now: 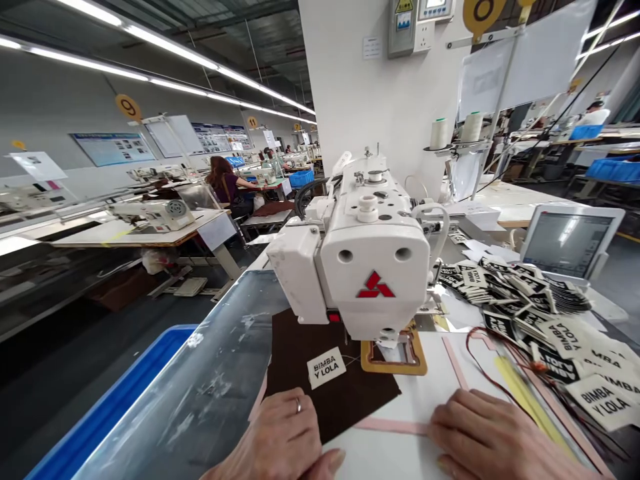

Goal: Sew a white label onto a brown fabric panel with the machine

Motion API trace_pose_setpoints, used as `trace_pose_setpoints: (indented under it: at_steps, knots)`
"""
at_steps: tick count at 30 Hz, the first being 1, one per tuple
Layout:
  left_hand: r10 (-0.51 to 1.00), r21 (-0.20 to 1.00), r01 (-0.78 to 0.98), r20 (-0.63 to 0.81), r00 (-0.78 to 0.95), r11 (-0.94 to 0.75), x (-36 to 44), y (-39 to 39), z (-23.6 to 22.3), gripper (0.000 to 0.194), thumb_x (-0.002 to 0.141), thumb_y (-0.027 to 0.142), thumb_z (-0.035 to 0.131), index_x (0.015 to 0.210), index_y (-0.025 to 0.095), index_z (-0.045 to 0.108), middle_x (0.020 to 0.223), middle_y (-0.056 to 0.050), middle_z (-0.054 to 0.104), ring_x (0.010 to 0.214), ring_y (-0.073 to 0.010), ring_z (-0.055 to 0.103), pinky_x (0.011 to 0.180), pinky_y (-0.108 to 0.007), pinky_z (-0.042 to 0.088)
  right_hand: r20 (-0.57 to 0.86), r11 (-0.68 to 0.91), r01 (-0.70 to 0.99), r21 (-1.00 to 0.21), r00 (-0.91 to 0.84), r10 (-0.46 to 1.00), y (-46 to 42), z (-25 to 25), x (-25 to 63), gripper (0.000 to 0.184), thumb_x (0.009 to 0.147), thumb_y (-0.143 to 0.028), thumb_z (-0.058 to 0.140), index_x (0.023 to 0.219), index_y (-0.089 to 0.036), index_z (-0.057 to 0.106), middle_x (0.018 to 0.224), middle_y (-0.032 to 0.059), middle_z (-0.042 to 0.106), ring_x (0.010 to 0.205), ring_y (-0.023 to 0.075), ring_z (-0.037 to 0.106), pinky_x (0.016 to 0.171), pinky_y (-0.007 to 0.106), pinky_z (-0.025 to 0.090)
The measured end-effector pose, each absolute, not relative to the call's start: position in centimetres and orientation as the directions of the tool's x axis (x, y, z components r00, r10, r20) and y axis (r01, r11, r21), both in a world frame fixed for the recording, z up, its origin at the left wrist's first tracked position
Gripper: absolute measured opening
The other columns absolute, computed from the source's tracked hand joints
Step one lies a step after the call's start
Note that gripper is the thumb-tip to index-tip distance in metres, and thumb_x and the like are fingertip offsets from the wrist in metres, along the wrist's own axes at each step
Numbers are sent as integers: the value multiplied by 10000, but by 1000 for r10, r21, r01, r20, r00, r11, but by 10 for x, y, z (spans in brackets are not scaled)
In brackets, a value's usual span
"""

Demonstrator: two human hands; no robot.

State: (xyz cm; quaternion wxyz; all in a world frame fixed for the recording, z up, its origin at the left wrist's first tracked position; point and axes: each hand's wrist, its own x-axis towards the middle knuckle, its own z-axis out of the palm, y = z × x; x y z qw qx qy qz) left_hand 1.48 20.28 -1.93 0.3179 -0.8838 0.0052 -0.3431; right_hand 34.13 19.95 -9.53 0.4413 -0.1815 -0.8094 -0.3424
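Note:
My left hand (285, 433), with a ring on one finger, is closed over the near left edge of a dark brown fabric piece (345, 393); its fingertips are partly hidden. A white label (326, 367) reading "BIMBA Y LOLA" lies on the fabric, with a thin thread running from it toward the needle area. Just right of the fabric stands the brown clamp frame (395, 367) beneath the white sewing machine head (375, 267). My right hand (490, 433) rests on the white work plate (395, 453), fingers slightly bent and nothing visible in them.
Piles of black and white labels (530, 300) cover the right side, near a tilted screen (570, 240). A reddish-brown cord (480, 373) loops beside my right hand. Left, below the metal table edge (210, 360), sits a blue bin (125, 400). A co-worker (227, 183) sits further back.

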Motion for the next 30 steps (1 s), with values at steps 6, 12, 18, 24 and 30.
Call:
trace_pose_setpoints:
  at_steps: [6,12,18,24,30]
  knots:
    - [33,-420,441,694,719,-793,8,214,-21,129,948,22,577,927,144,540,876,-47,588,850,-142,526,798,-332,443,841,701,615,362,-540,38,191,-90,341,148,1062,-236,484,958,-153,549,934,24,628,820,148,588,726,301,454]
    - [151,-750,572,556,817,-333,-2,224,-13,580,1021,390,611,1548,211,449,1634,25,350,1529,-158,305,1149,-328,472,829,699,630,337,-551,97,185,-89,343,168,1069,-239,476,981,-152,589,961,37,638,893,163,606,788,316,471]
    - [138,-875,483,473,870,-44,1,222,-4,750,1006,697,488,1550,182,490,1632,9,336,1440,-181,473,1003,-326,582,806,682,657,322,-568,167,182,-86,342,177,1068,-248,478,943,-163,570,937,21,628,846,160,586,756,335,471]
    - [166,-896,444,441,882,21,-1,223,-2,810,1010,701,455,1604,153,402,1626,1,332,1423,-172,493,1007,-317,574,829,752,598,278,-545,127,186,-87,339,191,1065,-231,478,911,-156,563,935,25,619,850,161,544,739,333,424]
    - [100,-925,380,380,920,14,-17,251,2,827,1009,638,478,1617,95,344,1611,-53,366,1406,-203,513,964,-349,594,828,765,583,273,-547,122,199,-91,338,193,1047,-269,499,892,-169,557,924,12,615,835,166,503,744,339,363]
